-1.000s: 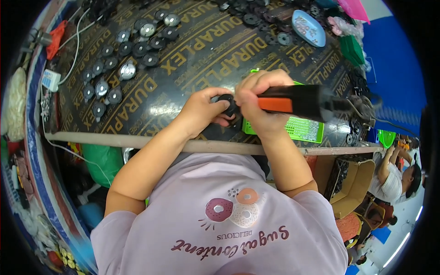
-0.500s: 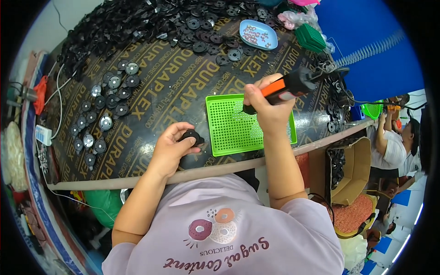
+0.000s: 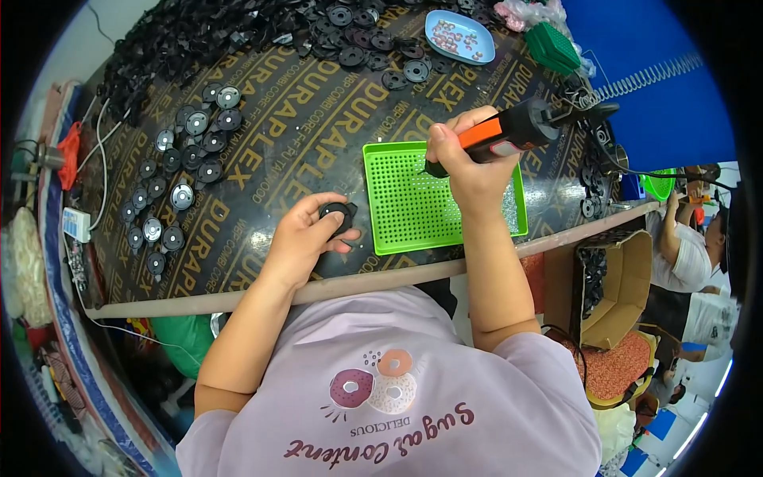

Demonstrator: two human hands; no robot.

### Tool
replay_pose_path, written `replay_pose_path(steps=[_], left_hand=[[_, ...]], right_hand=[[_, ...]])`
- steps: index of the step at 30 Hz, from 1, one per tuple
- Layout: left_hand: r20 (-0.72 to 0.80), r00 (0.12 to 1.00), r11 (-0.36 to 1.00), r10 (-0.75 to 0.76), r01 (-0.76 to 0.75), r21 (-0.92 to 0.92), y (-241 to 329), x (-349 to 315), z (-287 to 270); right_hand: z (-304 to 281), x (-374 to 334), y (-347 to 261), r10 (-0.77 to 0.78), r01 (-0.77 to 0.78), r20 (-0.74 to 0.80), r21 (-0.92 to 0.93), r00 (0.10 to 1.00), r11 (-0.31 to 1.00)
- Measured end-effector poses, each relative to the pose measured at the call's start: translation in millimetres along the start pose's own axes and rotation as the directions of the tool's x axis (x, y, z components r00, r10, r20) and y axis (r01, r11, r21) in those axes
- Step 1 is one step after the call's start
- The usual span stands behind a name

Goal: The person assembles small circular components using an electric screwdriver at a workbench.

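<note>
A small round black plastic part (image 3: 338,216) is pinched between the thumb and fingers of my left hand (image 3: 306,230), just left of a green tray. My right hand (image 3: 470,163) is wrapped round a black and orange electric screwdriver (image 3: 513,137), its tip pointing down and left over the tray. The green tray (image 3: 381,243) has a grid of small holes, with tiny silvery pieces, probably screws, in part of it. A coiled cord (image 3: 648,79) runs near the screwdriver's back end.
Left on the table lie several round black parts with silver discs (image 3: 183,196). A large heap of black parts (image 3: 207,40) fills the far side. Beyond the tray stand a blue dish (image 3: 459,54) of small copper-coloured pieces and green stacked trays (image 3: 552,48). A cardboard box (image 3: 616,306) stands at right.
The black part in my left hand has turned to show more of its round face. The view has shifted slightly. My right hand still holds the screwdriver above the tray.
</note>
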State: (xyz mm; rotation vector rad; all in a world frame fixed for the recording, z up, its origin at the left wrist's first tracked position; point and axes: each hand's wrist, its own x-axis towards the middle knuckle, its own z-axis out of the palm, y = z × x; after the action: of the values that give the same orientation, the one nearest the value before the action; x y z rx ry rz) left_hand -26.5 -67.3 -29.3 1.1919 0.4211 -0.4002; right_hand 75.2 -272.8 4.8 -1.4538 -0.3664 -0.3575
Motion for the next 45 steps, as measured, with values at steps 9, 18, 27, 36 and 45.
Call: replay_pose_path(steps=[9, 18, 27, 36, 45], left_hand=[[-0.011, 1.0, 1.0, 0.029, -0.029, 0.008, -5, -1, -4], [-0.006, 1.0, 0.996, -0.006, 0.005, -0.084, -5, 3, -2], [0.0, 1.0, 0.998, 0.023, -0.023, -0.052, -5, 5, -3], [0.013, 1.0, 0.998, -0.013, 0.014, -0.057, -3, 6, -6], [0.061, 0.998, 0.987, 0.03, -0.021, -0.157, -7, 9, -11]], right_hand=[[4, 0, -6, 0.029, -0.03, 0.026, 0.027, 0.999, 0.999], [37, -13, -39, -0.022, -0.113, 0.211, 0.607, 0.977, 0.787], [71, -31, -23, -0.085, -0.024, 0.245, 0.411, 0.966, 0.911], [73, -36, -12, -0.121, -0.014, 0.321, 0.389, 0.939, 0.921], [67, -42, -10, -0.131, 0.052, 0.358, 0.22, 0.924, 0.974]])
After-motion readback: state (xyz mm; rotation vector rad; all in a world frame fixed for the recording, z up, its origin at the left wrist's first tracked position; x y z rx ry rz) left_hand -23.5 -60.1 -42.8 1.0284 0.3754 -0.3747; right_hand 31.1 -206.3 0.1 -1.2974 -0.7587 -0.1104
